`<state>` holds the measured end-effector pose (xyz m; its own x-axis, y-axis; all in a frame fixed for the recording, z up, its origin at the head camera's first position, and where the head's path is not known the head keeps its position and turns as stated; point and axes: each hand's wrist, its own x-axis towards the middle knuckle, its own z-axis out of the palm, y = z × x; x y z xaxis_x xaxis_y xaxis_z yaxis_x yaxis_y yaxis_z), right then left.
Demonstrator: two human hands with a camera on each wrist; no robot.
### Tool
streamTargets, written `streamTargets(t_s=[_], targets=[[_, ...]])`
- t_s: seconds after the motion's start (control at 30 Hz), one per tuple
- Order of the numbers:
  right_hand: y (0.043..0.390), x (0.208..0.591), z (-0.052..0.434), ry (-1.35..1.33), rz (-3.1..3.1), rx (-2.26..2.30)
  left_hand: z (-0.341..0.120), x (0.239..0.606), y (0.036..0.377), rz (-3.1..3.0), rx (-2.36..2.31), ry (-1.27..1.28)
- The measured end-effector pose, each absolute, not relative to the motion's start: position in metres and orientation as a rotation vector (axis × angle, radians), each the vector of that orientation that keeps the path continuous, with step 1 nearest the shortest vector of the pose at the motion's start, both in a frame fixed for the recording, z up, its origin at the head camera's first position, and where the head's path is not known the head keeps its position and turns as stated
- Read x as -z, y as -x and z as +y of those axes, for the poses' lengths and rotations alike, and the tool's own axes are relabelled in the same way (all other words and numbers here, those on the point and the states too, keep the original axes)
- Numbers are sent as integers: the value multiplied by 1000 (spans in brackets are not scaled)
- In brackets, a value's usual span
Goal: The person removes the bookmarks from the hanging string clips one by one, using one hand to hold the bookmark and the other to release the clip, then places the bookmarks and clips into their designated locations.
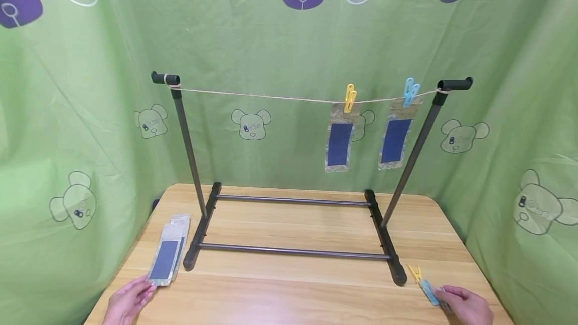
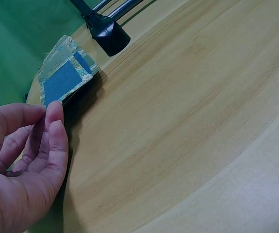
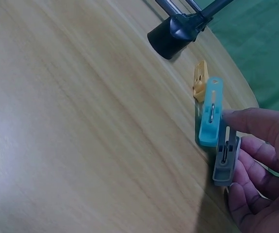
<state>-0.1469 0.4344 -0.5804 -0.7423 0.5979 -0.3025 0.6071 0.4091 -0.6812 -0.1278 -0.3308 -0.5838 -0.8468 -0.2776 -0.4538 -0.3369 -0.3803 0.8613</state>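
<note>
Reaching at the lower left of the head view, the left hand [image 1: 128, 301] touches the near edge of the stacked cards [image 1: 168, 257] on the desk [image 1: 289, 285] with relaxed fingers, gripping nothing. At lower right, the right hand [image 1: 465, 306] lies against the blue peg [image 3: 210, 118] and grey peg [image 3: 225, 160]; whether it grasps them is unclear. A yellow peg [image 3: 199, 85] lies beyond. Peeling off only the top card and pinching one peg cleanly would serve best.

Everything is evenly and brightly lit; soft glare is seen on the table [image 1: 289, 285] (strongest in the right wrist view), edges are bowed, and near fingers [image 2: 52, 145] are slightly blurred.
</note>
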Motion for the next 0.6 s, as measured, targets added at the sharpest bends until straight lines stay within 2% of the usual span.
streamTargets(t_s=[0.6], targets=[[149,586,438,-1150,2582,1314,-328,582,130,1840,-2387,875]])
